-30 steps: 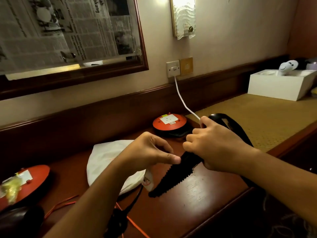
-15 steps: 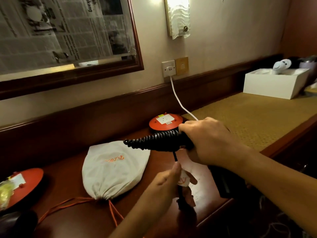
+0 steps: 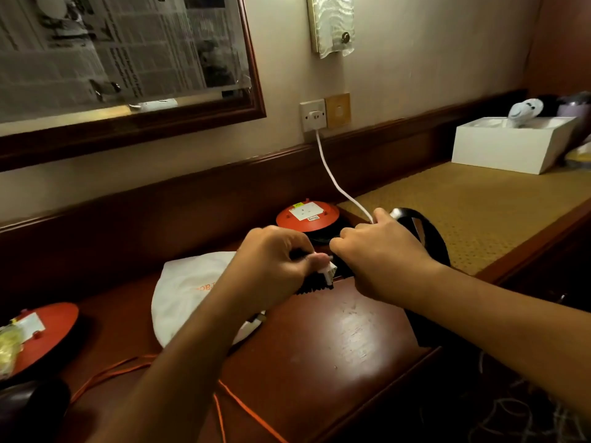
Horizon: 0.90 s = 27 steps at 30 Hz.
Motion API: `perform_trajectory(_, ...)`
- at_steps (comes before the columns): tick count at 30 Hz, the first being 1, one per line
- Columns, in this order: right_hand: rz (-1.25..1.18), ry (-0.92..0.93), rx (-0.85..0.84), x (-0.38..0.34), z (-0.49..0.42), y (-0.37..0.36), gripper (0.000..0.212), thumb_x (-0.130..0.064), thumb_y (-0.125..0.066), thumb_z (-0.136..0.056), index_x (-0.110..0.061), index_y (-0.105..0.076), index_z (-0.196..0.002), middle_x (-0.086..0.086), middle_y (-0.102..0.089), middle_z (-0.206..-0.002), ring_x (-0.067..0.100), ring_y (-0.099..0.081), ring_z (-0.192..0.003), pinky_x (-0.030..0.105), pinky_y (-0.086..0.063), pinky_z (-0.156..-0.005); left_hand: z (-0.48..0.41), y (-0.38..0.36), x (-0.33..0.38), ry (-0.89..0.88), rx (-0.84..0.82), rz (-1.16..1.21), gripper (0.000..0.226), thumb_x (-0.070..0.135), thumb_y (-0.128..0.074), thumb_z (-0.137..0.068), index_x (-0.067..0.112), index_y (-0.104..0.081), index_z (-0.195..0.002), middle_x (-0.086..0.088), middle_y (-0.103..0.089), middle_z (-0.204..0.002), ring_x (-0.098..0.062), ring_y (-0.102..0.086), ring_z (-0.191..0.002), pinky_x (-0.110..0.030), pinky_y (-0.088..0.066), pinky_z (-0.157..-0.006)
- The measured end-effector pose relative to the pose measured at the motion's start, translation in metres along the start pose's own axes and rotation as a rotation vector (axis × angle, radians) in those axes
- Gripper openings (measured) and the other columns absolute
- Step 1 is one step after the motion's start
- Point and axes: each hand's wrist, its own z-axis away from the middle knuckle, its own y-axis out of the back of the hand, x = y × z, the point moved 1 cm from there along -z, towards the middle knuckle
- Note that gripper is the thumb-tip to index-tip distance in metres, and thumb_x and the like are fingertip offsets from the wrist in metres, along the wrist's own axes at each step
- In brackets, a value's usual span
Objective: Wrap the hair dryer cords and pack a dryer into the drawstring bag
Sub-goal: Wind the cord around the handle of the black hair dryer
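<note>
In the middle of the frame we see both hands meet over the desk (image 3: 345,330). The left hand (image 3: 275,260) has its fingers curled and pinches the black coiled cord (image 3: 315,284) at a white tag (image 3: 330,270). The right hand (image 3: 380,257), just to its right, is closed in a fist round the dryer (image 3: 430,238), whose black body arcs out behind the knuckles. We cannot quite tell where the fingers hold it, as the hand hides the handle.

The white bag (image 3: 185,295) lies flat on the desk left of centre, partly behind the left forearm. Its orange drawstring (image 3: 252,411) trails to the lower edge.

Behind the hands sits a red reel (image 3: 307,215). A white cable (image 3: 332,177) runs from the wall socket (image 3: 313,115) down behind the right hand. A second red reel (image 3: 48,327) lies at the left edge, and a white box (image 3: 508,148) at the upper right.
</note>
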Motion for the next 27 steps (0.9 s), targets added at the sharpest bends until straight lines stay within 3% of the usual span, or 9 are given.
perform_trajectory(3,0.039,0.035,0.013,0.001,0.004,0.003,0.018,-0.017,-0.059,-0.085,-0.025,-0.057,-0.101,-0.004,-0.06,-0.084,0.02,-0.061,-0.08,0.042,-0.034,-0.089,-0.017,0.004,-0.008,-0.081,-0.113,-0.033,0.016,0.037,-0.079,-0.083,0.021,-0.079,-0.08,0.011,-0.069,-0.066,-0.003,-0.064,-0.059,-0.013,-0.044,-0.05)
perform_trajectory(8,0.001,0.151,-0.039,-0.01,0.013,0.009,0.017,-0.019,-0.058,-0.083,-0.025,-0.057,-0.099,-0.005,-0.06,-0.084,0.02,-0.06,-0.078,0.043,-0.041,-0.089,-0.034,-0.002,-0.029,-0.212,-0.236,-0.021,0.013,0.026,-0.083,-0.08,0.018,-0.082,-0.091,0.012,-0.075,-0.081,-0.005,-0.07,-0.075,-0.015,-0.053,-0.065)
perform_trajectory(13,-0.254,0.01,-0.054,0.0,0.018,0.023,0.017,-0.031,-0.062,-0.076,-0.033,-0.059,-0.093,-0.008,-0.059,-0.078,0.012,-0.058,-0.07,0.03,-0.047,-0.071,-0.02,-0.027,-0.066,0.003,-0.104,0.541,0.005,0.011,-0.071,-0.09,0.011,-0.076,-0.09,0.002,-0.074,-0.083,-0.011,-0.071,-0.078,-0.021,-0.055,-0.068)
perform_trajectory(15,-0.291,-0.024,-0.057,-0.004,0.016,0.021,0.015,-0.032,-0.061,-0.074,-0.032,-0.058,-0.089,-0.008,-0.057,-0.074,0.012,-0.055,-0.067,0.027,-0.042,-0.06,-0.012,-0.054,-0.073,0.203,-0.129,0.656,0.012,0.015,-0.068,-0.094,0.004,-0.07,-0.095,-0.011,-0.072,-0.086,-0.02,-0.073,-0.077,-0.026,-0.059,-0.063)
perform_trajectory(17,-0.323,-0.081,-0.091,-0.006,0.01,0.016,0.013,-0.029,-0.061,-0.073,-0.03,-0.057,-0.086,-0.007,-0.058,-0.075,0.014,-0.056,-0.067,0.027,-0.043,-0.058,0.0,-0.079,-0.077,0.455,-0.146,0.544,0.032,0.034,-0.064,-0.098,0.002,-0.067,-0.097,-0.012,-0.071,-0.087,-0.019,-0.074,-0.079,-0.031,-0.06,-0.063)
perform_trajectory(20,-0.351,-0.18,-0.175,-0.006,-0.001,0.004,0.016,-0.028,-0.064,-0.077,-0.028,-0.059,-0.092,-0.006,-0.061,-0.081,0.018,-0.061,-0.074,0.032,-0.05,-0.065,0.017,-0.093,-0.048,0.428,-0.112,0.531,0.015,0.02,-0.056,-0.102,0.011,-0.068,-0.099,-0.003,-0.068,-0.076,-0.005,-0.069,-0.062,-0.02,-0.052,-0.056)
perform_trajectory(23,-0.328,-0.238,-0.235,-0.008,-0.01,-0.01,0.02,-0.03,-0.068,-0.081,-0.024,-0.061,-0.099,-0.004,-0.063,-0.087,0.018,-0.061,-0.077,0.033,-0.05,-0.066,0.024,-0.092,-0.032,0.369,-0.106,0.479,0.021,0.031,-0.054,-0.102,0.016,-0.067,-0.094,-0.006,-0.066,-0.071,-0.01,-0.067,-0.06,-0.032,-0.053,-0.054)
perform_trajectory(27,-0.275,-0.234,-0.25,-0.017,-0.021,-0.016,0.023,-0.029,-0.07,-0.083,-0.019,-0.06,-0.101,-0.001,-0.058,-0.084,0.021,-0.06,-0.078,0.034,-0.043,-0.064,0.029,-0.082,-0.025,0.452,-0.075,0.608,0.029,0.036,-0.059,-0.1,0.011,-0.07,-0.092,-0.006,-0.066,-0.07,-0.013,-0.064,-0.061,-0.028,-0.053,-0.058)
